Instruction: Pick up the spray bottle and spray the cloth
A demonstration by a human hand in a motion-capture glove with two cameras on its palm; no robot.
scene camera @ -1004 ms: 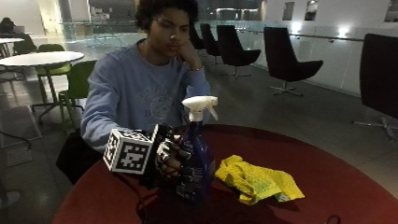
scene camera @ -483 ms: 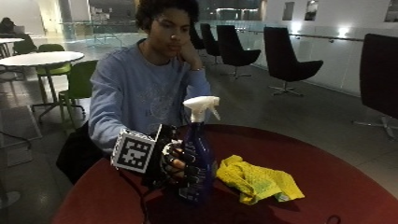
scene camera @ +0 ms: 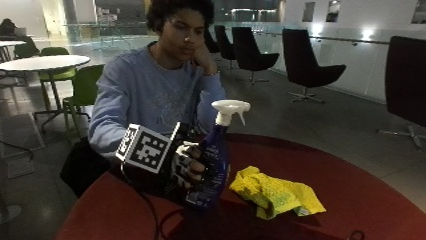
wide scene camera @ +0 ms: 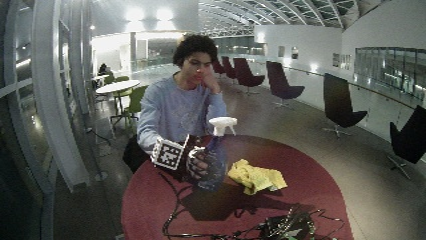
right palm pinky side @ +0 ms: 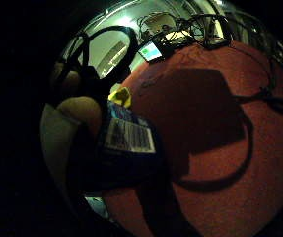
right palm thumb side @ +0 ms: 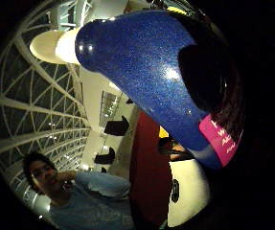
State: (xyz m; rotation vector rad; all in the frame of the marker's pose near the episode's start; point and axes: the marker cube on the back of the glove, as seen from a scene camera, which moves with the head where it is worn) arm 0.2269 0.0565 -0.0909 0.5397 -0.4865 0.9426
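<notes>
A person sits at a round red table point(scene camera: 373, 200) with the gloved right hand point(scene camera: 190, 167) wrapped around the lower body of a dark blue spray bottle point(scene camera: 213, 165). The grip is clamped on the bottle, fingers curled across its front. The bottle stands upright, its white trigger head point(scene camera: 228, 109) at the top with the nozzle pointing toward the side where the cloth lies; whether its base touches the table cannot be told. A crumpled yellow cloth point(scene camera: 276, 192) lies on the table just beside the bottle, apart from it. The person's bare left hand point(scene camera: 203, 54) is raised to the face. In the little finger side palm view, the bottle's barcode label point(right palm pinky side: 129, 136) sits close to the palm, with a tangle of cables point(right palm pinky side: 200, 24) at the table's far edge.
</notes>
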